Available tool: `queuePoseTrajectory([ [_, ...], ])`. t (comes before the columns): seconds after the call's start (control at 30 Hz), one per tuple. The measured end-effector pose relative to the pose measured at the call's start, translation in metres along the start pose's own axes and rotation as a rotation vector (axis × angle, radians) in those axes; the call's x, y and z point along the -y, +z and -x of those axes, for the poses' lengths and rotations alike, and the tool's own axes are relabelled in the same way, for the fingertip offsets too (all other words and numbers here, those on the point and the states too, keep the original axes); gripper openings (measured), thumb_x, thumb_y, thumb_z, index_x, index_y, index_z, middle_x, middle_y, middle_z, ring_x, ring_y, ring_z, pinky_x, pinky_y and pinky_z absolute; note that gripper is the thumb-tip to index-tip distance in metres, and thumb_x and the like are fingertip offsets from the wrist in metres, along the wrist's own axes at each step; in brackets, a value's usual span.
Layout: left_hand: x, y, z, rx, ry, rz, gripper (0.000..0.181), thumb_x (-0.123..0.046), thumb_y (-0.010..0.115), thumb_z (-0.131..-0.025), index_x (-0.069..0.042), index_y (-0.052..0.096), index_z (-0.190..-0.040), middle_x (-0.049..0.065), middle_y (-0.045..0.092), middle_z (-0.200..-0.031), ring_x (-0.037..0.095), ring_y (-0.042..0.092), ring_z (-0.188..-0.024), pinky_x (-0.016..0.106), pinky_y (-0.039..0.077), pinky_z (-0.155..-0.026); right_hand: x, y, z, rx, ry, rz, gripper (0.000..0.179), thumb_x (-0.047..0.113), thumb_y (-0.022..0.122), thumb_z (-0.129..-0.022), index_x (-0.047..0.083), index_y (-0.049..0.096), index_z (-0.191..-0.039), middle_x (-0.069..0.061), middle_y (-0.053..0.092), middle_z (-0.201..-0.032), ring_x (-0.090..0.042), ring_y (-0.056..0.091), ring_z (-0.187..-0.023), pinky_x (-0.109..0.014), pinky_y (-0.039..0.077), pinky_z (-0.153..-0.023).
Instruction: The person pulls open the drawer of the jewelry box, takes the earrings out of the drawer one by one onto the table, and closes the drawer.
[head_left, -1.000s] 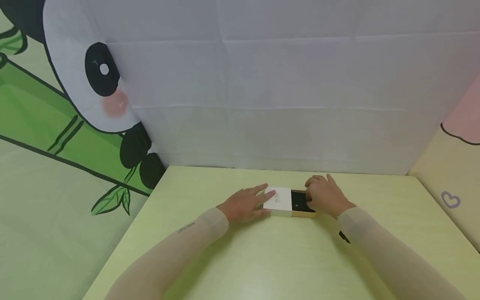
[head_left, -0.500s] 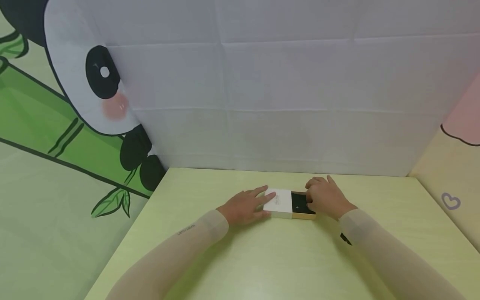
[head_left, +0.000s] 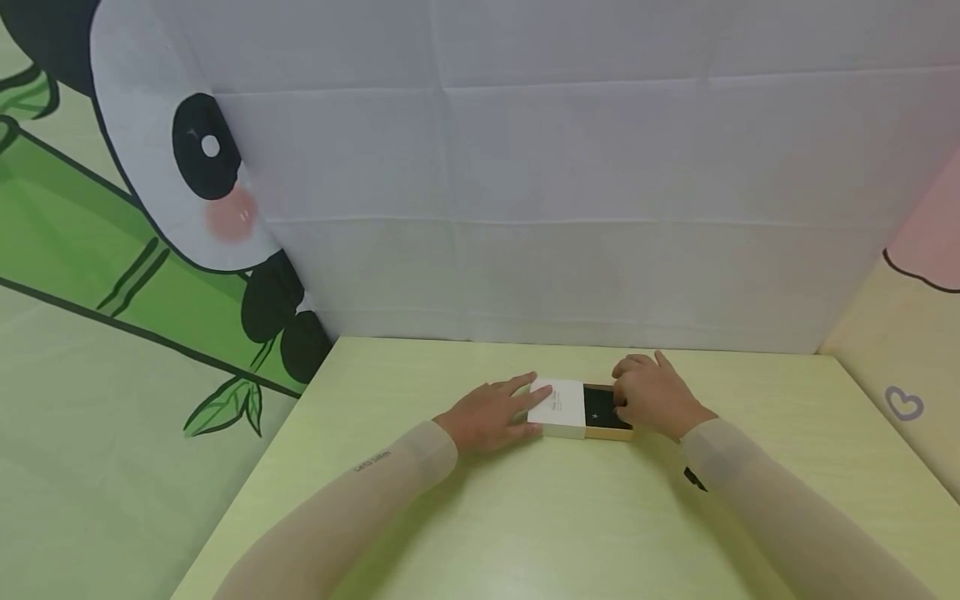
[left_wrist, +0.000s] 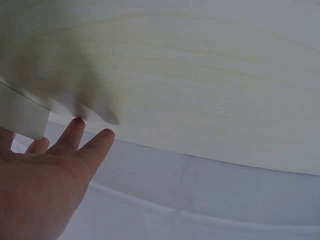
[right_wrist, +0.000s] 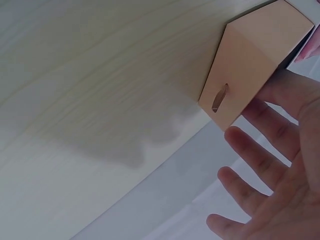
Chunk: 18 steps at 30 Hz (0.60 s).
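Note:
A small box lies at the back middle of the table in the head view, its tan drawer slid partly out to the right of a white sleeve. Inside the drawer shows a black insert with a small star. My left hand rests on the sleeve's left end, fingers spread and fairly straight. My right hand is over the drawer's right end. In the right wrist view its thumb and index finger reach past the drawer's rim, tips hidden, so I cannot tell whether they pinch anything; the other fingers spread outside.
A slot with a loop of ribbon marks the drawer's end wall. The pale wood table meets a white cloth backdrop just behind the box. A cartoon panda panel stands at left, a pink and cream one at right.
The view has tilted slightly, so everything sits a little lower in the frame. Both hands and the box otherwise hold nearly the same position.

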<state>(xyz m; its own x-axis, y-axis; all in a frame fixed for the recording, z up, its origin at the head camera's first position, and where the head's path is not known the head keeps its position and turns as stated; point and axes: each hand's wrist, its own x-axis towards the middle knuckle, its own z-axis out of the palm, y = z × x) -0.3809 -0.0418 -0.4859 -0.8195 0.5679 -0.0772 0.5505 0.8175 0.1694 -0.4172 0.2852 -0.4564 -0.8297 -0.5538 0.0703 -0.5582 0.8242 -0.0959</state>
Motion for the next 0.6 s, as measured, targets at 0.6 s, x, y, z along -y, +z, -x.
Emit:
queuePoseTrajectory([
  [0.6,-0.0009,0.0006,0.0054,0.004,0.009,-0.012,0.076,-0.062,0.056,-0.123,-0.037,0.029,-0.189,0.007,0.029,-0.199,0.032,0.044,-0.180,0.064,0.044,-0.143,0.0048,0.0048,0.0047,-0.037,-0.019,0.017,0.021,0.010,0.093,-0.096,0.020,0.085,-0.079,-0.014,0.083,-0.138,-0.047,0.069,-0.146,-0.091,0.034,-0.135],
])
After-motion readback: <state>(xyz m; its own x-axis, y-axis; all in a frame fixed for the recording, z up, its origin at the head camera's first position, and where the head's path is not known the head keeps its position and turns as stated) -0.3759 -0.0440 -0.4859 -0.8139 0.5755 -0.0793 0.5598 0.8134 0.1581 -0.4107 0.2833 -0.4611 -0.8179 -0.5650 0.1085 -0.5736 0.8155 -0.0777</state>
